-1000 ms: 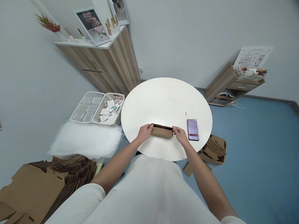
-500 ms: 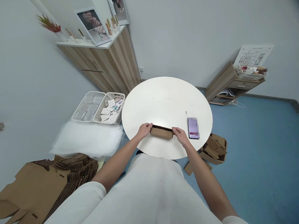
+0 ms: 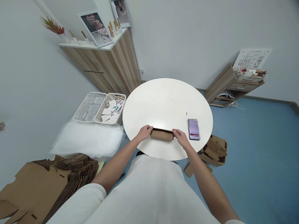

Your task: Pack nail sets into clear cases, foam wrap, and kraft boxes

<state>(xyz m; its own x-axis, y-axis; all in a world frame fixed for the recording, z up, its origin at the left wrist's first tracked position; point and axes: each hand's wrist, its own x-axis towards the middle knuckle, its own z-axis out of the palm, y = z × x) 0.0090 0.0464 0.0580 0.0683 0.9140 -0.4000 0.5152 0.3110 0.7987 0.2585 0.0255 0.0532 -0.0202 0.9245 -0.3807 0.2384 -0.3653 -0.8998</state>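
A small brown cardboard box [image 3: 162, 135] rests on the near part of a round white table [image 3: 167, 102]. My left hand [image 3: 145, 132] grips its left end with curled fingers. At the other end, my right hand [image 3: 179, 135] holds it the same way. The box's top looks nearly flat and closed between my hands. A phone [image 3: 193, 129] with a lit screen lies on the table just right of my right hand.
Two white baskets [image 3: 100, 107] with small packets stand left of the table, beside a pile of clear bags [image 3: 88, 138]. Flat cardboard blanks [image 3: 46, 183] are stacked at lower left. A carton of cardboard pieces [image 3: 213, 150] sits on the blue floor at right. Wooden cabinets line the walls.
The open dark top of the box has been pressed down and now looks shut. Both hands stay on its ends; the view shifted slightly.
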